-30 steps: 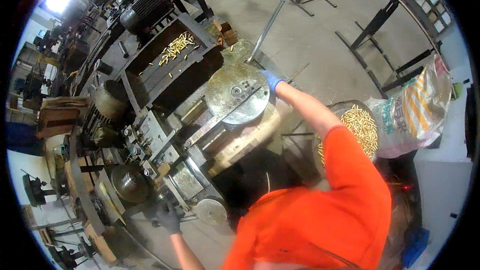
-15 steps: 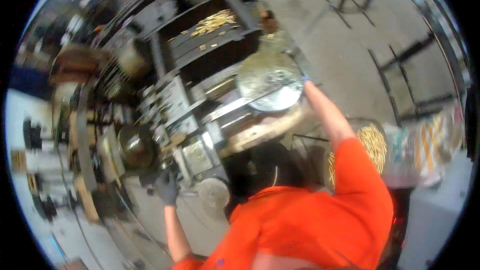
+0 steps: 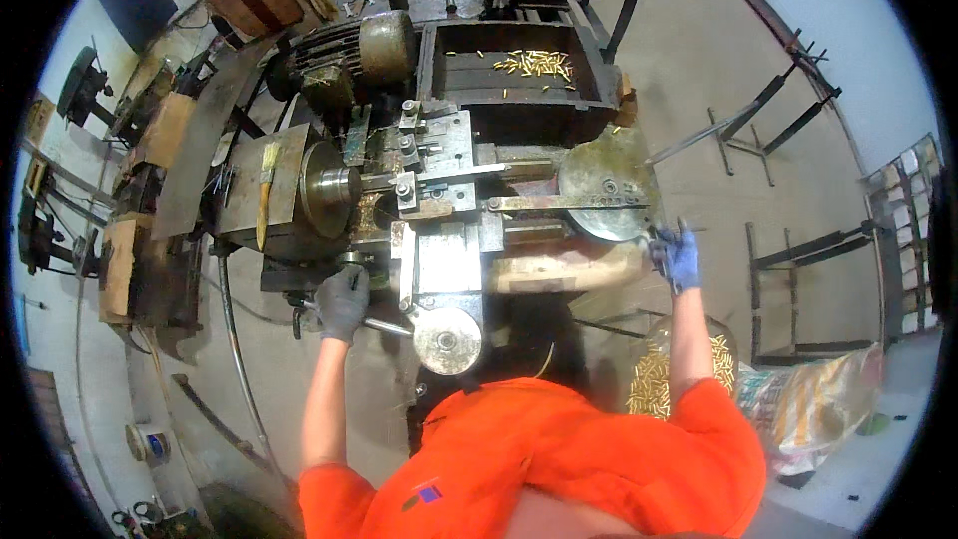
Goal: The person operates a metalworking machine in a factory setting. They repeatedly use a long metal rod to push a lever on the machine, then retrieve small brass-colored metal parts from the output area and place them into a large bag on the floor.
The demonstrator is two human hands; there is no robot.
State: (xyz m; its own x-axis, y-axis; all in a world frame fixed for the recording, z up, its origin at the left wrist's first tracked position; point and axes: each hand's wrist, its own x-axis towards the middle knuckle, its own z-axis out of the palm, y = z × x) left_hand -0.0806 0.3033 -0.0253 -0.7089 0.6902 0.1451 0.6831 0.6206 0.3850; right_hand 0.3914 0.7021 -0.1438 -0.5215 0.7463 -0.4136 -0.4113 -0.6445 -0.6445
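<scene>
My left hand (image 3: 342, 301), in a grey glove, is closed at the end of a metal lever (image 3: 387, 326) on a lathe. A round metal handwheel (image 3: 446, 340) sits at the lever's other end. My right hand (image 3: 679, 256), in a blue glove, is at the near right rim of a large round metal disc (image 3: 599, 180). Its fingers are bent together on something small that I cannot make out. A flat bar (image 3: 559, 204) lies across the disc. Left of it, the lathe's chuck (image 3: 327, 188) faces the bolted tool post (image 3: 436, 165).
Brass-coloured pieces lie in a dark metal tray (image 3: 454, 83) behind the disc. More fill a round container (image 3: 639, 351) beside my right forearm, near a plastic sack (image 3: 813, 404). A brush (image 3: 266, 195) rests on the headstock, with a motor (image 3: 384, 48) behind it.
My view has turned and steadied, so the lathe now appears more level. My right hand shows fully at the disc's near rim; before, it was mostly hidden at the disc's right edge.
</scene>
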